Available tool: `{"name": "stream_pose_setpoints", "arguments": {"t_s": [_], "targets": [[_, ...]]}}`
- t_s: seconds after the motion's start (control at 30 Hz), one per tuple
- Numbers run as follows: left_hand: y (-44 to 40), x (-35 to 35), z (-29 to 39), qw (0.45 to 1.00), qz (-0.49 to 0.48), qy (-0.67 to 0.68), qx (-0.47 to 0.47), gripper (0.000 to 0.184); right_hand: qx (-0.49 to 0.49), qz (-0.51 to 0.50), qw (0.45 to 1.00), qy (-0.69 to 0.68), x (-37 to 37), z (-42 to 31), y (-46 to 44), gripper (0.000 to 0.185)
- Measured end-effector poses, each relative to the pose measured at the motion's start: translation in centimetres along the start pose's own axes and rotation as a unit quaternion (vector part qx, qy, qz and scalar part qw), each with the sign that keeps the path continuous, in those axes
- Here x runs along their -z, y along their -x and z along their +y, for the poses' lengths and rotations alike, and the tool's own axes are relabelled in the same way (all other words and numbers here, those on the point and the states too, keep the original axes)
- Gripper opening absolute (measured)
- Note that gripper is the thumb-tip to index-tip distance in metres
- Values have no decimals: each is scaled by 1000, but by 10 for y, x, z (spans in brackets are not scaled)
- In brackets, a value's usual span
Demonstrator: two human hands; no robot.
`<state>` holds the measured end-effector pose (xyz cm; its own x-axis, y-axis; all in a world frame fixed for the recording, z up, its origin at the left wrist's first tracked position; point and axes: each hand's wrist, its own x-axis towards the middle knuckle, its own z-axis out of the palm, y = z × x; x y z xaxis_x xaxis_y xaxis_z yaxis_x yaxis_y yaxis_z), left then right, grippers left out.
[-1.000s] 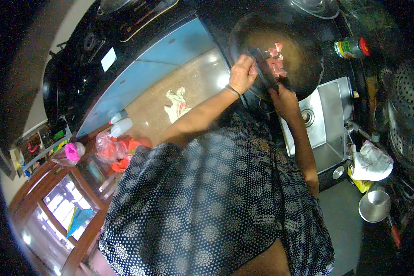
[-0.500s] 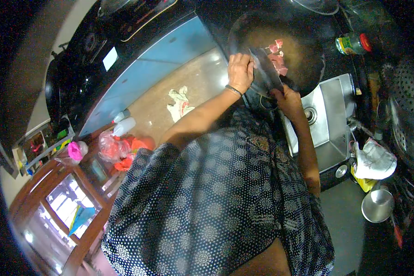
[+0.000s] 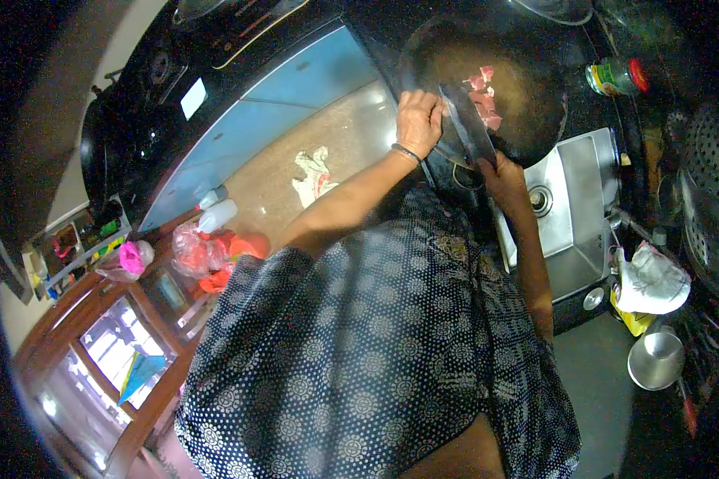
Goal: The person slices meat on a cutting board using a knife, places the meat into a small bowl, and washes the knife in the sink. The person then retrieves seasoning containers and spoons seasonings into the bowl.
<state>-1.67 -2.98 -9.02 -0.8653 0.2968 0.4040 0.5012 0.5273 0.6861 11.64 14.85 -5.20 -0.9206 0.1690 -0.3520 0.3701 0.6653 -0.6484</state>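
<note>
A large dark knife point(image 3: 466, 120), its blade broad like a cleaver's, is gripped at the handle by my right hand point(image 3: 503, 177). The blade lies across a round dark chopping board point(image 3: 527, 80). Cut pieces of raw red meat point(image 3: 484, 97) rest on the board along the blade's far side. On the near side, my left hand point(image 3: 420, 121) is at the board's left edge, fingers curled and closed close to the blade. Whatever lies under those fingers is hidden. A dark band circles the left wrist.
Right of the board is a steel sink point(image 3: 553, 203). A red-lidded jar point(image 3: 617, 77) stands behind it on the dark counter. A white cloth point(image 3: 653, 278) and a metal cup point(image 3: 656, 358) are farther right. On the floor at left lies a crumpled bag point(image 3: 313, 177).
The knife blade has tilted more upright and shifted slightly right, beside the meat pieces. My right hand turned a little with it. My left hand stays almost in place.
</note>
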Motion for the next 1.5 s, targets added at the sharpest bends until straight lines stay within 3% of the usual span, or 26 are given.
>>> {"name": "stream_pose_setpoints", "arguments": {"t_s": [0.43, 0.63, 0.73, 0.83, 1.0, 1.3, 1.5], "targets": [[0, -3, -2, 1000, 3, 13, 9, 6, 7, 11, 999, -35, -5, 9, 9, 33], [0, -3, -5, 1000, -3, 17, 5, 7, 18, -15, 999, 44, -14, 17, -17, 35], [-1, -3, -6, 1000, -4, 19, 3, 6, 43, 5, 999, 20, -9, 8, -21, 36], [0, -4, -7, 1000, -2, 28, 1, 7, -29, -76, 990, -117, 2, 1, -21, 34], [1, -3, -7, 1000, -1, 20, 10, 8, -101, -131, 961, -220, 4, -2, -20, 34], [1, -4, -5, 999, 17, 27, 30, 11, -86, -148, 945, -278, 4, -16, -22, 38], [-1, 2, 1, 998, 7, 38, 45, 12, -69, -130, 958, -245, -2, -13, -24, 36]]}}
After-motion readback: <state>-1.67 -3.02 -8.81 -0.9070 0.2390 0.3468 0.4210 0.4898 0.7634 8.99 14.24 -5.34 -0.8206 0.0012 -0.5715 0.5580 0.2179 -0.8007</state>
